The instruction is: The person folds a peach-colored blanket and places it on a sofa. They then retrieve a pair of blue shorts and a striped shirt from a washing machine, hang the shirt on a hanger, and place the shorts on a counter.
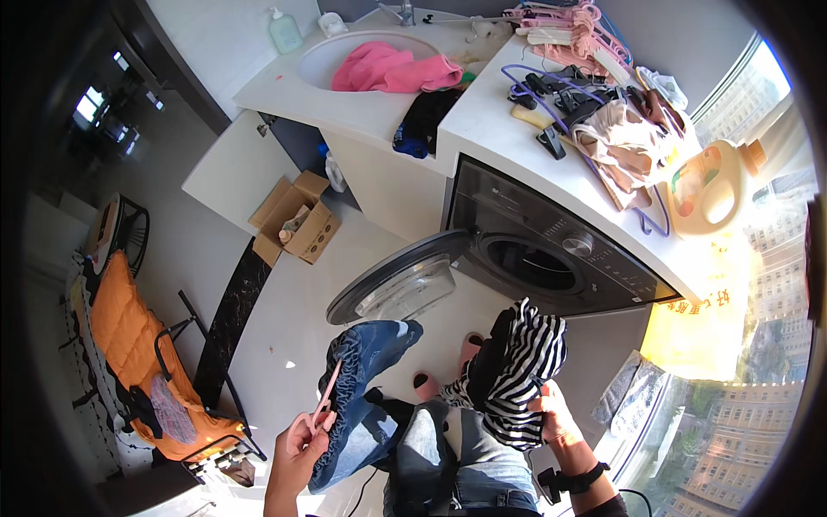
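Observation:
Closed on a pink plastic clothes hanger (321, 404), my left hand (303, 446) is at the lower middle. Blue denim trousers (375, 355) hang from that hanger, reaching to the right of the hand. My right hand (554, 413) grips a bunched black-and-white striped garment (526, 362) with a black part on its left side. Beyond both garments, the front-loading washing machine (562, 239) has its round door (407, 278) swung out to the left. The inside of its drum is dark.
Pink hangers (575, 32), clothes (620, 142) and a detergent jug (707, 187) lie or stand on the counter. A pink cloth (394, 68) fills the basin. An open cardboard box (297, 220) sits by the cabinet; an orange padded chair (142, 349) stands left, a window right.

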Action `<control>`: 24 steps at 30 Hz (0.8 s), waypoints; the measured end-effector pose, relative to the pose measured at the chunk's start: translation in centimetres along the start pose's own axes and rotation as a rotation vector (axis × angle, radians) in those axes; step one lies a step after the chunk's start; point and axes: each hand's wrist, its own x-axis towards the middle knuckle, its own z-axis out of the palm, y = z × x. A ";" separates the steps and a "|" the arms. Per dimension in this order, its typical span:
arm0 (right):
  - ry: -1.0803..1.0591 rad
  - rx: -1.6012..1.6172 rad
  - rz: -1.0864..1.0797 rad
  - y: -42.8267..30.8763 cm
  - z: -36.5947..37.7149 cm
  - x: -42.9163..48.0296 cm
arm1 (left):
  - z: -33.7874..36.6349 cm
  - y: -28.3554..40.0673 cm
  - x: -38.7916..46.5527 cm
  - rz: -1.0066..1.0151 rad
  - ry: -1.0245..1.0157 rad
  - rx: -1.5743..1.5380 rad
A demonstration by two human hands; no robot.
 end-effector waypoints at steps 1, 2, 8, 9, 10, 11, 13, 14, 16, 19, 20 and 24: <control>-0.047 0.019 0.021 -0.8 0.9 -0.3 | -0.5 0.7 -0.5 0.044 -0.007 0.036; 0.042 -0.062 0.050 -1.3 1.9 -0.5 | -1.2 1.6 -1.1 0.010 0.009 0.106; -0.108 0.026 -0.223 -6.3 3.5 -1.4 | -2.5 9.1 -2.3 0.353 0.038 0.481; -0.115 0.048 -0.277 -7.0 3.5 -1.4 | -2.4 10.8 -2.2 0.389 0.045 0.581; -0.125 0.047 -0.301 -7.5 3.4 -1.5 | -2.4 12.5 -2.1 0.463 0.034 0.711; -0.115 0.008 -0.332 -7.9 3.3 -1.4 | -2.0 14.2 -1.8 0.507 0.055 0.741; -0.080 -0.084 -0.369 -8.5 3.1 -1.5 | -1.2 17.5 -0.4 0.725 0.124 0.943; -0.071 -0.098 -0.383 -8.6 2.9 -1.4 | -0.8 19.2 0.5 0.771 0.103 1.021; -0.039 -0.138 -0.372 -8.9 2.3 -1.0 | 0.0 22.2 3.0 0.881 0.044 1.074; -0.001 -0.213 -0.357 -9.9 0.8 -0.4 | 1.8 25.9 8.1 0.861 0.026 1.071; 0.006 -0.239 -0.348 -10.5 0.3 -0.1 | 2.2 27.2 10.2 0.863 0.022 1.092; 0.012 -0.232 -0.286 -13.2 -1.2 1.2 | 3.6 32.6 20.9 0.848 -0.065 0.913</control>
